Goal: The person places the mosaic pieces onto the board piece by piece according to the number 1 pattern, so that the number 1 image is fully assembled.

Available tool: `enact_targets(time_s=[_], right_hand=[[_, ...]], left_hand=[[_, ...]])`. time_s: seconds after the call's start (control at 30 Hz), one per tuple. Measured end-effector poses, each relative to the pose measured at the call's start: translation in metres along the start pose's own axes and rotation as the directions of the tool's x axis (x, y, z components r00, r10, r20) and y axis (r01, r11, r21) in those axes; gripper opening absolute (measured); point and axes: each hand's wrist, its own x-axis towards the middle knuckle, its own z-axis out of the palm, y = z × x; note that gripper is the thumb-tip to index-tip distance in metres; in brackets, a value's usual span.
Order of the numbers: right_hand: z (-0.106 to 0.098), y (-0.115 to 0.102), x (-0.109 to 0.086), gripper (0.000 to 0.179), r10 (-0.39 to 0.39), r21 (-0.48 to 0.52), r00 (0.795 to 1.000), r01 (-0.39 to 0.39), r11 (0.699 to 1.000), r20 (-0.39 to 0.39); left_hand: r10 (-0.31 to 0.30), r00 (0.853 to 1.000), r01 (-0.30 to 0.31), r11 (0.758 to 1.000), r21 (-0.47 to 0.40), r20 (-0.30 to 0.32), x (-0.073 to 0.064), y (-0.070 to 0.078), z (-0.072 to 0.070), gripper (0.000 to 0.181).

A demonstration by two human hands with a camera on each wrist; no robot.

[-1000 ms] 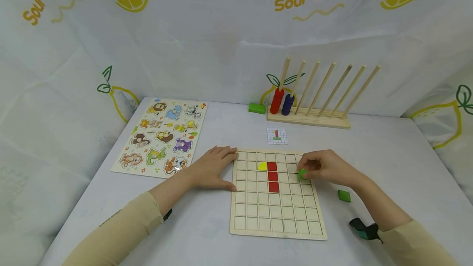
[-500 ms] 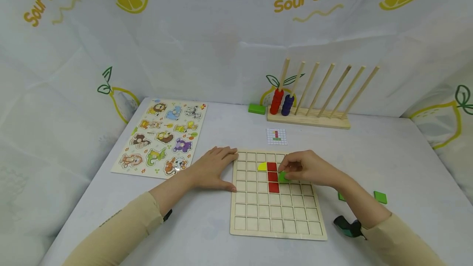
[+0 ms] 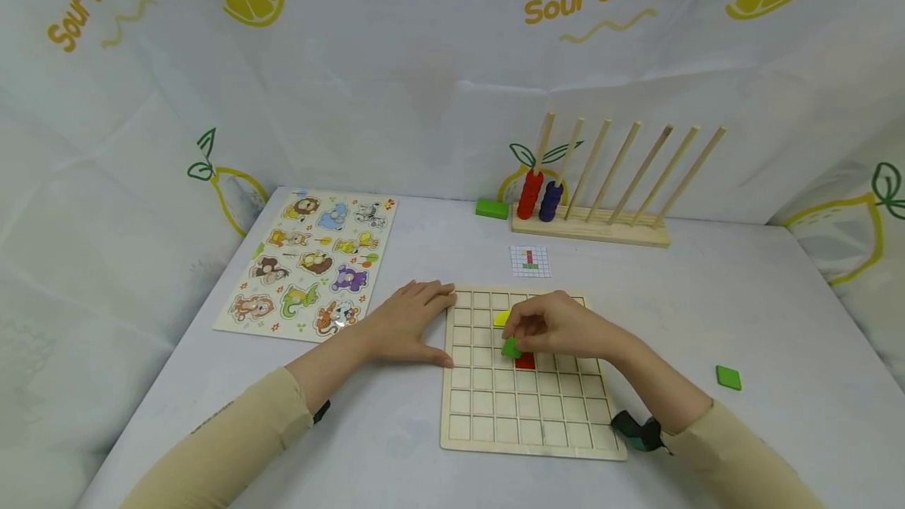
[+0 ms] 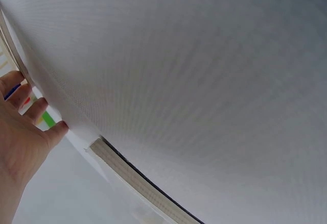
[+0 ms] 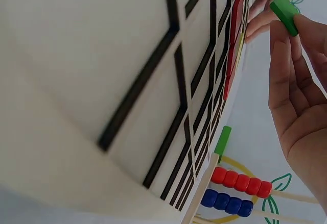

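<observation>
At ten o'clock of the gridded board, we see the left hand at its edge, fingers extended, thumb spread, holding nothing; at eleven, a yellow piece; towards its six o'clock, a green block, pinched by the right hand between thumb and fingers; well apart at three, a loose green tile

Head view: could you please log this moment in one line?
grid board: bears yellow piece; right hand: pinches green tile above board; left hand: at board edge
</observation>
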Motion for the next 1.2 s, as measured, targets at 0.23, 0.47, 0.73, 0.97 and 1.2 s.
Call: enact_targets(time_s=[0.23, 0.47, 0.73, 0.97, 1.2], right_hand=[[0.009, -0.006, 0.007, 0.014, 0.022, -0.024, 0.994, -0.019, 1.0, 0.108], [0.016, -0.007, 0.011, 0.019, 0.004, -0.072, 0.989, 0.007, 0.997, 0.147], [0.022, -0.009, 0.012, 0.02, 0.028, -0.099, 0.983, -0.01, 0.995, 0.18], [0.024, -0.011, 0.012, 0.016, 0.063, -0.115, 0.981, -0.042, 0.992, 0.182], [0.024, -0.014, 0.012, 0.01, 0.083, -0.135, 0.981, -0.059, 0.989, 0.177]], left_hand=[[0.001, 1.0, -0.001, 1.0, -0.001, -0.004, 0.0, 0.0, 0.0, 0.103], [0.003, 1.0, -0.004, 1.0, -0.008, -0.005, 0.0, 0.001, -0.001, 0.103], [0.003, 1.0, -0.003, 1.0, -0.013, -0.004, 0.0, 0.001, -0.001, 0.102], [0.005, 1.0, -0.005, 1.0, -0.004, 0.001, 0.0, 0.0, -0.001, 0.102], [0.004, 1.0, -0.004, 1.0, -0.008, -0.001, 0.0, 0.0, -0.001, 0.102]])
